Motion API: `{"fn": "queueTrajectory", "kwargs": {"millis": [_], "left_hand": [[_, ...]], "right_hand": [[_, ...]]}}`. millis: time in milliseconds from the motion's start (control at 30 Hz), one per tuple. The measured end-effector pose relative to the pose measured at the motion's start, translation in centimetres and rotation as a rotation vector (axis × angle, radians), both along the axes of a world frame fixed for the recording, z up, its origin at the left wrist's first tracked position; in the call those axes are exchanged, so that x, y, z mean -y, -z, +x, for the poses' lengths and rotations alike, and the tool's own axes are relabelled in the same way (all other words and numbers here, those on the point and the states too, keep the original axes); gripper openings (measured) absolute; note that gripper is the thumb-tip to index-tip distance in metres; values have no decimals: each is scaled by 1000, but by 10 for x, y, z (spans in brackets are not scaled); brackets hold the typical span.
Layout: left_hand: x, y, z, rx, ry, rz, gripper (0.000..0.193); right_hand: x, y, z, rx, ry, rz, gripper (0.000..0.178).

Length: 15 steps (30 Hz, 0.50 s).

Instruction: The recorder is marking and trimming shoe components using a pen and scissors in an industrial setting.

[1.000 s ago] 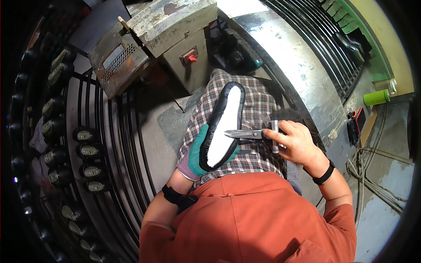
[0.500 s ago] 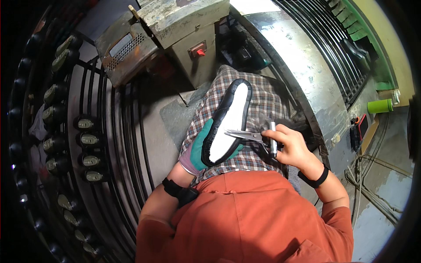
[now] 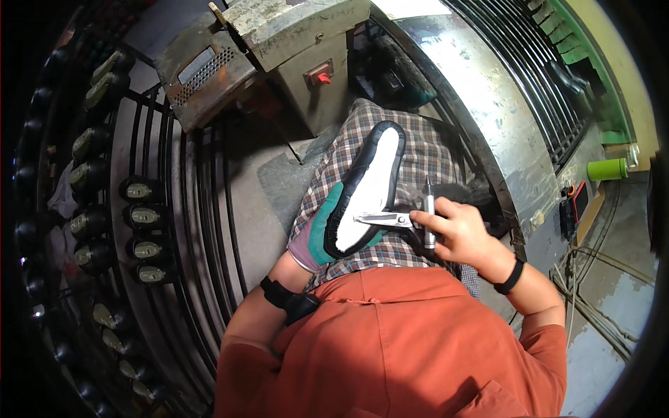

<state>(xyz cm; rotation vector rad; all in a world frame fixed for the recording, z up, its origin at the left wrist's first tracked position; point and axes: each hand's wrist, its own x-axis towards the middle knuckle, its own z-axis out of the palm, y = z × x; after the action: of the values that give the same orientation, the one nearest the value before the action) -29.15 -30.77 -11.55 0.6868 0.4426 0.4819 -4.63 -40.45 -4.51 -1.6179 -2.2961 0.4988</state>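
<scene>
A black shoe upper lies sole side up over my lap, its gathered edge folded around a long white insole. My left hand, in a green and purple glove, is wrapped round the heel end from below; most of its fingers are hidden under the shoe. My bare right hand is closed on a pair of scissors, whose blades lie over the white insole near the heel. The same hand also holds a silver pen-like tool, pointing away from me.
Racks of dark shoes stand at the left. Ahead is a worn metal machine with a red switch. A metal-topped bench with black bars curves along the right. A green cylinder and loose cables are farther right.
The shoe and left hand have shifted very slightly. My right hand has turned, and the scissors' blades look closer together. The pen-like tool's tip now shows clearly.
</scene>
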Motion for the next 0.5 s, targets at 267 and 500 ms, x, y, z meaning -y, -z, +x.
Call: {"fn": "queueTrajectory", "kwargs": {"millis": [267,500], "left_hand": [[-7,22,-32,-331,9,507,53],[-61,-47,-18,-735,293,1551,80]], "right_hand": [[-2,51,-10,-1370,840,-259,42],[-12,62,16,-1689,837,-297,45]]}}
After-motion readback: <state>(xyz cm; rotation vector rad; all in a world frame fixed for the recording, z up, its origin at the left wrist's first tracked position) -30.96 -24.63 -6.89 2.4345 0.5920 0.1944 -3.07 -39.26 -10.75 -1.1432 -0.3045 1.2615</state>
